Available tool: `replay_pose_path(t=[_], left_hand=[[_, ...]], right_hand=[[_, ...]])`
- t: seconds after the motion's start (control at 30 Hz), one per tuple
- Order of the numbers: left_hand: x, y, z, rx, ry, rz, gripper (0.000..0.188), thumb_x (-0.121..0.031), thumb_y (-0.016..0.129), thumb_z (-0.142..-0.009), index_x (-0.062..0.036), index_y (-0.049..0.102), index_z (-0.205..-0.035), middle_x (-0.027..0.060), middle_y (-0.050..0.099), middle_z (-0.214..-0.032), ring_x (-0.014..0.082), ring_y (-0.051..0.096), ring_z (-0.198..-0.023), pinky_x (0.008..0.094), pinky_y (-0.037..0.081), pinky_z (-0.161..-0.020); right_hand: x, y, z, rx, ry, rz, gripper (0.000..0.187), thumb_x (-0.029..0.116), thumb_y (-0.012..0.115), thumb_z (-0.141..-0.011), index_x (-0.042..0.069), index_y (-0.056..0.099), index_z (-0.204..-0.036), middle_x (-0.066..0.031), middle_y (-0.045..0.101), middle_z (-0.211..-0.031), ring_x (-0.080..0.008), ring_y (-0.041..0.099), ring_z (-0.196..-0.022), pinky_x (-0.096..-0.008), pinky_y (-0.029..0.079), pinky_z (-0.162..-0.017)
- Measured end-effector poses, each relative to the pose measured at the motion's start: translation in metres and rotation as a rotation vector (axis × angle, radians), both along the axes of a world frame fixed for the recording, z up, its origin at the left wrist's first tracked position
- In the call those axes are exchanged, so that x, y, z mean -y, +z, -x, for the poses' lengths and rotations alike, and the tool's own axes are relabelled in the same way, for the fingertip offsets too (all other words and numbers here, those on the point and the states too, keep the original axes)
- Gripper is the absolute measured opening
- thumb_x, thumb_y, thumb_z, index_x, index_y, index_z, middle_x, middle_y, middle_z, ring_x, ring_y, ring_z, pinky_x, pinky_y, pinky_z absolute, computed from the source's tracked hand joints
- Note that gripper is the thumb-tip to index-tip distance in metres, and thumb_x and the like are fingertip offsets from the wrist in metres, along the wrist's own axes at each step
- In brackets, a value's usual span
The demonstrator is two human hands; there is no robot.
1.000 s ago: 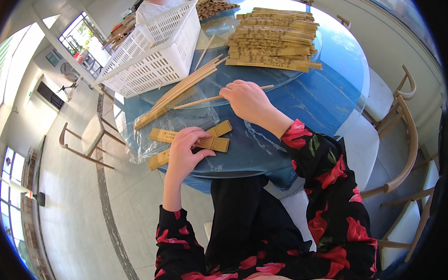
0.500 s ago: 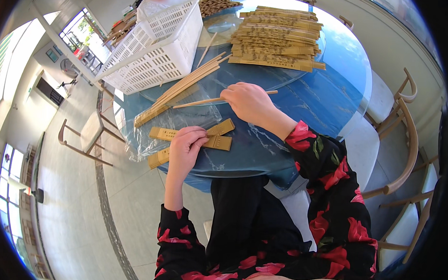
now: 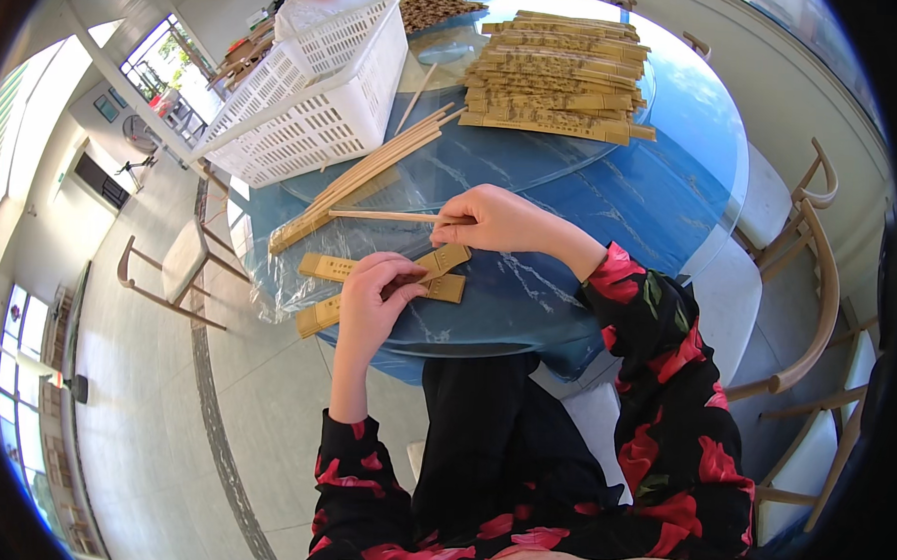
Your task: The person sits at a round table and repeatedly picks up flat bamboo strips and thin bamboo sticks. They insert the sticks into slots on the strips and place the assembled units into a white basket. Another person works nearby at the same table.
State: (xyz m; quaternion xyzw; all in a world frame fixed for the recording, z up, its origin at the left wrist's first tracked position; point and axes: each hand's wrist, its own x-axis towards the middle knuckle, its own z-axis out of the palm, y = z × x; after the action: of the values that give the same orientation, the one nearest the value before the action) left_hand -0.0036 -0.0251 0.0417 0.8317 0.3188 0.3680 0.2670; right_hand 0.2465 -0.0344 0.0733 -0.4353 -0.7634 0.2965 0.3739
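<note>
My left hand is closed on a brown paper chopstick sleeve that slants up to the right. Under it another sleeve lies flat on the blue table. My right hand, just beyond, pinches the right end of pale wooden chopsticks; I cannot tell whether it is one or a pair. Their free end points left, near a bundle of loose chopsticks. That bundle rests on clear plastic film with more brown paper at its near end.
A white slotted plastic basket stands at the back left. Stacked paper-sleeved chopsticks fill the far middle, on a glass turntable. Beyond is a brown pile. A person is behind the basket. Wooden chairs stand around.
My right hand has come nearer to me and now grips the chopsticks at their right end instead of partway along. My left hand stays on the sleeve, its fingers slightly shifted.
</note>
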Motion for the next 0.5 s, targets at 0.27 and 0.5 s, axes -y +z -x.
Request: replay_pose_path(t=[0.27, 0.5], left_hand=[[0.0022, 0.0031, -0.0002, -0.037, -0.007, 0.005, 0.035, -0.005, 0.086, -0.065, -0.0030, 0.073, -0.098, 0.0049, 0.067, -0.099, 0.0167, 0.061, -0.076, 0.0281, 0.053, -0.071], [0.0006, 0.0014, 0.0014, -0.022, -0.021, -0.019, 0.027, -0.002, 0.081, -0.072, -0.0016, 0.072, -0.097, 0.0060, 0.067, -0.099, 0.0176, 0.063, -0.077, 0.0293, 0.053, -0.070]], right_hand=[[-0.0030, -0.0077, -0.0006, 0.027, -0.017, -0.012, 0.029, 0.030, 0.070, -0.091, 0.001, 0.071, -0.087, -0.0136, 0.057, -0.063, -0.0240, 0.049, -0.056, -0.0362, 0.041, -0.057], [-0.0008, -0.0041, -0.0002, 0.082, -0.035, -0.014, 0.029, 0.030, 0.070, -0.091, 0.001, 0.070, -0.087, -0.0147, 0.057, -0.063, -0.0286, 0.050, -0.057, -0.0379, 0.042, -0.058]])
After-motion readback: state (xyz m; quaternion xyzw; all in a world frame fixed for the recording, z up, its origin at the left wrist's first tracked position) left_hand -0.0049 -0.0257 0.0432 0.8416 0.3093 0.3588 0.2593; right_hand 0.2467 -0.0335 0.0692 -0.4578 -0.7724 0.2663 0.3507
